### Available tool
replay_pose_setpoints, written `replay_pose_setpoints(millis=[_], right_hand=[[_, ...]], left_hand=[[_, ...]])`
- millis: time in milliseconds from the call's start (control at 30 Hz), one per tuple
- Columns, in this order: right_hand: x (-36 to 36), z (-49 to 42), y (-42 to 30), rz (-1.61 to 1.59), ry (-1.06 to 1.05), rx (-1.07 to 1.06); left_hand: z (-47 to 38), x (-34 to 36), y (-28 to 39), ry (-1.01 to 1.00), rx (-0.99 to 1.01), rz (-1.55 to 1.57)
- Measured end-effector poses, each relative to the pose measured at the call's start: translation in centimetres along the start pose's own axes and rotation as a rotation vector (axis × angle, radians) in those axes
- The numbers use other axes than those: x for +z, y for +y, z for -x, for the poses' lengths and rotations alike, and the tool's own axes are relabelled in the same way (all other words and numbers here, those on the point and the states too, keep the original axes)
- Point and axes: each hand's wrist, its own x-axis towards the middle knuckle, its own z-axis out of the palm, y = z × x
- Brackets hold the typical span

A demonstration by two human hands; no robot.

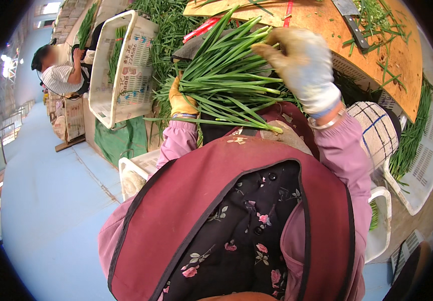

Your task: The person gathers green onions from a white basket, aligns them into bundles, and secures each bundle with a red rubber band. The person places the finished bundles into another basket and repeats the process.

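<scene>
A loose bunch of green garlic chives [224,75] fans out above my lap, pale stem ends towards the right. My left hand [182,99], in a yellowed glove, grips the bunch by its leafy side, its fingers partly hidden beneath the leaves. At the stem ends is my right hand [301,66], in a soiled white and blue glove and blurred by motion. Its thumb and forefinger are bent close to the upper stems; whether they pinch one is not clear. Under the bunch lies a dark grey cloth [192,49].
A cleaver [354,32] rests on the wooden board [325,22] among chive scraps. Red strips [201,29] lie at the board's left edge. A white plastic crate [135,67] stands left, before a heap of chives [167,41]. Another person [64,73] sits farther left. More crates [423,150] stand right.
</scene>
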Motion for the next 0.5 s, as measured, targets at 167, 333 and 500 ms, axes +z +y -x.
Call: replay_pose_setpoints(millis=[167,333,500], right_hand=[[1.6,0.2,1.1,-0.105,0.073,-0.033],[-4.3,2.9,6.8,0.181,0.166,0.263],[-7.2,6.0,9.7,0.861,-0.2,0.375]], left_hand=[[-0.2,-1.3,-0.3,-0.118,0.076,-0.044],[0.0,-2.6,-0.2,-0.106,0.078,-0.117],[-0.2,-1.4,0.0,-0.015,-0.035,0.052]])
